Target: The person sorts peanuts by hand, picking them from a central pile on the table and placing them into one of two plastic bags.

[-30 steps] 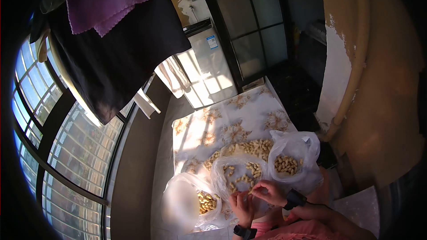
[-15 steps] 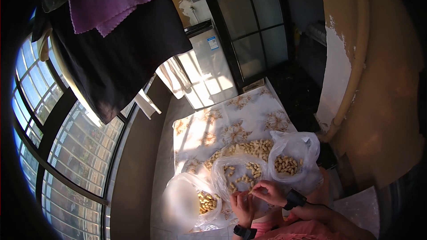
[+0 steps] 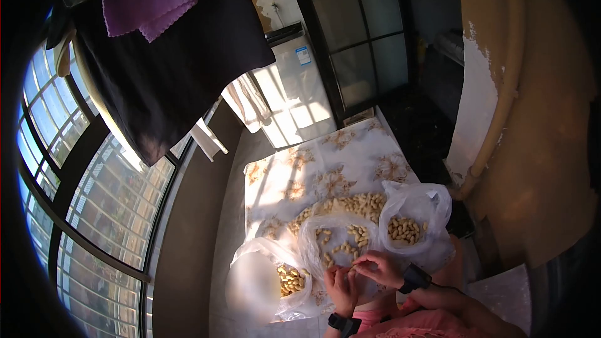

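Observation:
My left hand (image 3: 341, 288) and my right hand (image 3: 377, 268) meet at the near edge of the table, fingers pinched together on one peanut (image 3: 352, 266). They hover over the near rim of the middle plastic bag (image 3: 312, 240), which holds scattered peanuts. A left plastic bag (image 3: 253, 278) holds a small heap of peanuts beside my left hand. A right plastic bag (image 3: 426, 203) holds more peanuts. A loose pile of peanuts in the shell (image 3: 350, 204) lies on the floral tablecloth (image 3: 341, 159) behind the bags.
Dark and purple cloths (image 3: 169, 37) hang overhead at the left. A curved window (image 3: 94, 213) runs along the left side. A white cabinet (image 3: 294, 87) and a dark glass door (image 3: 363, 37) stand beyond the table. A peeling wall (image 3: 482, 106) is on the right.
My hands stay together at the middle bag. The view has shifted slightly, so everything sits a little higher in the picture.

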Tool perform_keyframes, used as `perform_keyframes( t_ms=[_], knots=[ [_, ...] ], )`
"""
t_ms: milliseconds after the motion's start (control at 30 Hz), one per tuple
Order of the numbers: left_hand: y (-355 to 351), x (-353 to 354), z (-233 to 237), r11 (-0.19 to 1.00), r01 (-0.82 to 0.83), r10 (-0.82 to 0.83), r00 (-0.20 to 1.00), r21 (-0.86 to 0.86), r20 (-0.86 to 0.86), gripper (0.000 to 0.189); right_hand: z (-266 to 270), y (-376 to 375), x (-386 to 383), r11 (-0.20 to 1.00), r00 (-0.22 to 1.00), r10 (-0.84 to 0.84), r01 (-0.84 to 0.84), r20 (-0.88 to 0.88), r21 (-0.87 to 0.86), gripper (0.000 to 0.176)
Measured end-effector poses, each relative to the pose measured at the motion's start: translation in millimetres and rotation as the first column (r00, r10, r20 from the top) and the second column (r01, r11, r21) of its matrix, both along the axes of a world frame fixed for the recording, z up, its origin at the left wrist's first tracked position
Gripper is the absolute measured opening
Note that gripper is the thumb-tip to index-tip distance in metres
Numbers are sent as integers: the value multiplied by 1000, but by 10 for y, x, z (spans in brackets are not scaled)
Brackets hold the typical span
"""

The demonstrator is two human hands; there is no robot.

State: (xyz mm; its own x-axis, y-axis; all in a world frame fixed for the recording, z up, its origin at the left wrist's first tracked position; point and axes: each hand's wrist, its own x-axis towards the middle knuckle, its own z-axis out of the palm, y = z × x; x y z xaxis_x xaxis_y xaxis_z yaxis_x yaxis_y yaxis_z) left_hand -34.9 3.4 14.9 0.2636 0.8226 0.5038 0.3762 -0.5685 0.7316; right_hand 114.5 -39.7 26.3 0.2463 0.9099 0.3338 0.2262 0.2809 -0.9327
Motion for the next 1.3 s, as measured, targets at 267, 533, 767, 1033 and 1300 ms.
perform_keyframes(
  t_ms=[267, 533, 767, 1033, 1300],
  knots=[
    [8, 8, 13, 1000, -6, 6, 1000, -5, 4, 23, -7, 3, 5, 1000, 997, -17, 18, 73, -6, 13],
    [8, 6, 33, 1000, 6, -6, 1000, -22, 4, 22, 11, 0, 11, 1000, 998, -5, 6, 59, -11, 15],
    [5, 8, 43, 999, 10, -9, 1000, -30, 7, 19, -3, 1, 15, 1000, 998, -9, 10, 58, -25, 17],
    [6, 10, 60, 999, 19, -19, 1000, -41, 14, 18, -2, 2, 12, 1000, 998, -9, 11, 60, -29, 17],
    [3, 12, 73, 999, 14, -13, 1000, -48, 15, 18, -24, 6, 13, 1000, 999, -2, 3, 52, -23, 17]
  ],
)
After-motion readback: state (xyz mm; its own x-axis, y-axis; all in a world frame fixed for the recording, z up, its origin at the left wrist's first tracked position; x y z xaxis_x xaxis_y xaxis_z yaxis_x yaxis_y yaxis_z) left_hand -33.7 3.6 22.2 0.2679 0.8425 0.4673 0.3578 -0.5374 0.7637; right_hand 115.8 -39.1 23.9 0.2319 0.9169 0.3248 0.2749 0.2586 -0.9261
